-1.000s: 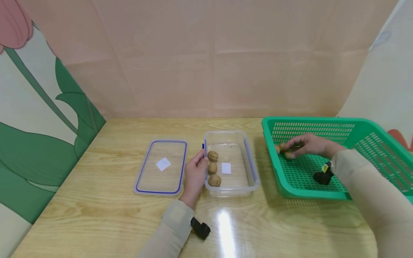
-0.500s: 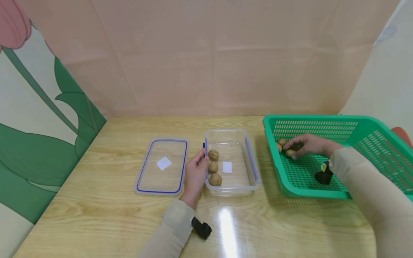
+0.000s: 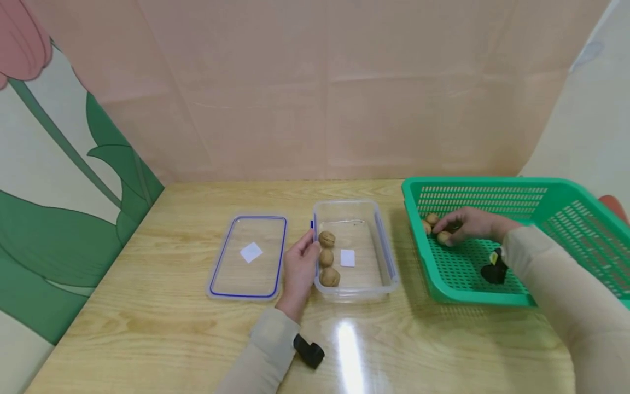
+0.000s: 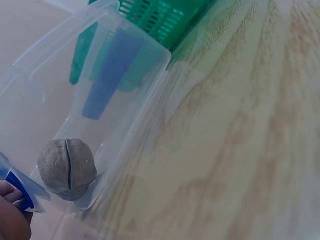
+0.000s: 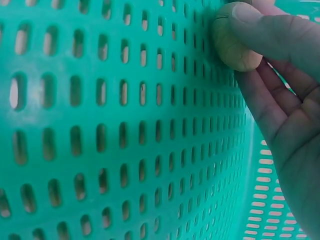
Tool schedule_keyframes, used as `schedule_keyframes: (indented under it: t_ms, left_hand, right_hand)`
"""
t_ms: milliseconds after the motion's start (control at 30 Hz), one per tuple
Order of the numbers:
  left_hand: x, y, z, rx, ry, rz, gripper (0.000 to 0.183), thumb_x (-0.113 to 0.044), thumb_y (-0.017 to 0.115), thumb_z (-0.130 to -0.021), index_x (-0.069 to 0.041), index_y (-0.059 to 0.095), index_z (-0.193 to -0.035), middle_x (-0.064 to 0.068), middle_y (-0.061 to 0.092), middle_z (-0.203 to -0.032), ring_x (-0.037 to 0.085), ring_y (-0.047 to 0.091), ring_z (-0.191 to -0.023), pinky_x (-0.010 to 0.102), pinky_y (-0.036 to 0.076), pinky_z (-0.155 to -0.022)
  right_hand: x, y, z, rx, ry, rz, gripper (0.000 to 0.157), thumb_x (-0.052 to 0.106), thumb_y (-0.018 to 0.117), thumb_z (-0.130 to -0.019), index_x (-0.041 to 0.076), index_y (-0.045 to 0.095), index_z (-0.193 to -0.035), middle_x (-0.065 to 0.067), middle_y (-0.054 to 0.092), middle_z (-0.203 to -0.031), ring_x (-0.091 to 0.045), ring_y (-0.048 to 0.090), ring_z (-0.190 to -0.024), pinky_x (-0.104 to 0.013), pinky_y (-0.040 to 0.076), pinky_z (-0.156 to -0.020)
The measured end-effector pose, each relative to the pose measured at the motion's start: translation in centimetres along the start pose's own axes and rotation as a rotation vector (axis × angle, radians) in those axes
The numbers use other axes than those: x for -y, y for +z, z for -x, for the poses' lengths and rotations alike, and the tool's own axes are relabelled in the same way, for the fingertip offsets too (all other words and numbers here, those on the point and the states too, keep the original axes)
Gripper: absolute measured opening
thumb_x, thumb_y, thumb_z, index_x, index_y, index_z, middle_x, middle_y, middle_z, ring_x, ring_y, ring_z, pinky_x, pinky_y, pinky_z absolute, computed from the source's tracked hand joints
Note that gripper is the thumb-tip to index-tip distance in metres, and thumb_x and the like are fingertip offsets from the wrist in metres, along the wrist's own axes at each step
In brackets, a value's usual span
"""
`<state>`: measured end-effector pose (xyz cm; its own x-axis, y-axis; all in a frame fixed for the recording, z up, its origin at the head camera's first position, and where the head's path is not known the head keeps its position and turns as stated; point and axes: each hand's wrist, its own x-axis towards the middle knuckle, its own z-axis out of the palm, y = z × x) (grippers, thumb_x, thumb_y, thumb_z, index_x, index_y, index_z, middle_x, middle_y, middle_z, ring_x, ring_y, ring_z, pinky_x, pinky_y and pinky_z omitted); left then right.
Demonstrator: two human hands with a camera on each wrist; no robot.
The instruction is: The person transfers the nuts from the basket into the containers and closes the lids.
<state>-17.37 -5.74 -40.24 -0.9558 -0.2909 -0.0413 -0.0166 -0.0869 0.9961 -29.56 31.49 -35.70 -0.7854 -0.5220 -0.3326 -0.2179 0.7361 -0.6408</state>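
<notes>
My left hand (image 3: 298, 268) grips the left side of a clear plastic food container (image 3: 385, 249), by its blue-edged clip. Inside, a row of three walnuts (image 3: 326, 258) lies along the left wall, beside a white square label (image 3: 347, 258). One walnut (image 4: 67, 169) shows through the plastic in the left wrist view. Over in the green basket (image 3: 482, 297), my right hand (image 3: 470, 224) pinches a walnut (image 3: 443, 238) between thumb and fingers, low near the basket floor. Other walnuts (image 3: 432, 219) lie just left of those fingers, in the basket's left corner, partly hidden.
Left of the container lies its clear lid (image 3: 221, 268) with a blue seal and a white square label (image 3: 251, 252). The wooden table (image 3: 162, 328) meets a pinkish cloth backdrop (image 3: 325, 109) behind. Tall slotted basket walls surround the right hand.
My right hand shifts slightly within the basket, and the pinched walnut sits a little apart from the others, which show more. The left hand stays on the container.
</notes>
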Motion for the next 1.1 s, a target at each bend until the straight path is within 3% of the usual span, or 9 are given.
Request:
schedule_keyframes:
  t_ms: [333,600,900,1100]
  left_hand:
    - [-0.2,0.0,0.2,-0.011,0.015,0.007,0.037,-0.009,0.058,-0.087,-0.009,0.058,-0.124,0.01,0.057,-0.127,0.019,0.054,-0.117,0.025,0.047,-0.096]
    - [-0.2,0.0,0.2,-0.012,0.023,0.005,0.036,-0.008,0.057,-0.087,-0.008,0.058,-0.123,0.011,0.057,-0.127,0.02,0.054,-0.118,0.025,0.047,-0.096]
    - [-0.1,0.0,0.1,-0.006,0.028,0.0,0.036,-0.009,0.057,-0.088,-0.008,0.057,-0.124,0.01,0.057,-0.127,0.019,0.054,-0.117,0.025,0.047,-0.095]
    - [-0.2,0.0,0.2,-0.01,0.03,0.006,0.037,-0.008,0.057,-0.087,-0.007,0.057,-0.124,0.01,0.057,-0.127,0.019,0.055,-0.117,0.025,0.047,-0.095]
  right_hand:
    - [0.0,0.0,-0.2,-0.005,-0.008,0.017,0.037,0.01,0.075,-0.074,-0.003,0.064,-0.106,-0.017,0.063,-0.109,-0.012,0.057,-0.093,-0.022,0.051,-0.075]
    - [0.0,-0.3,0.4,-0.028,-0.029,0.007,0.031,0.01,0.071,-0.077,-0.001,0.065,-0.105,-0.015,0.063,-0.109,-0.003,0.056,-0.091,-0.023,0.053,-0.074]
    - [0.4,-1.2,1.4,-0.071,0.023,-0.064,0.04,0.017,0.069,-0.082,-0.004,0.059,-0.114,-0.011,0.062,-0.11,-0.004,0.057,-0.091,-0.028,0.053,-0.076]
    - [0.8,-1.9,1.9,-0.142,-0.003,-0.094,0.041,0.017,0.068,-0.083,-0.005,0.057,-0.116,0.002,0.066,-0.103,-0.001,0.058,-0.09,-0.025,0.052,-0.075]
